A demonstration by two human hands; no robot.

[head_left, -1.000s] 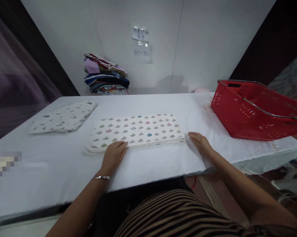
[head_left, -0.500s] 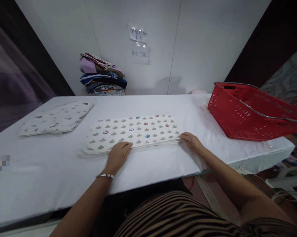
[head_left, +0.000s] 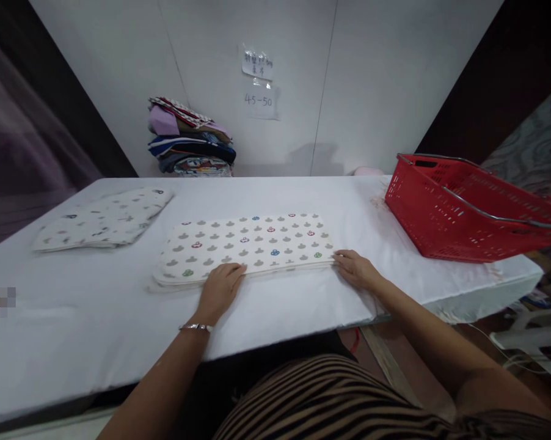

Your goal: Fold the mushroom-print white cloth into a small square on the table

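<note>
With a clock face laid over the view, a folded white printed cloth (head_left: 104, 220) lies at 9 o'clock on the white tablecloth (head_left: 275, 311), well apart from both hands. At 10 o'clock, a stack of folded textiles (head_left: 193, 137) stands against the wall.

Between 7 and 8 o'clock is the left hand (head_left: 222, 290), a silver bracelet (head_left: 196, 327) on its wrist. Its fingers lie close together, tips on the near edge of the grey-motif folded cloth (head_left: 252, 244); whether they pinch it or merely rest there I cannot tell. That cloth lies flat at the centre, reaching out toward 8 o'clock, its layers showing along the near edge. Near 12 o'clock, a paper marked "45-50" (head_left: 259, 102) is fixed to the wall.

At 4 o'clock, the right hand (head_left: 357, 270) has its thumb and fingertips together at the folded cloth's near right corner. A second ago it lay just beside that corner, apart from it; now it touches. How firmly it grips is not clear. The left hand has also slid a little rightward along the edge, while the cloth keeps its folded shape. My judgement is that the near edge is now controlled at two places, so it can be squared or steadied evenly.

At 3 o'clock, a red plastic shopping basket (head_left: 422, 211) sits beyond the right hand, touched by neither.
</note>
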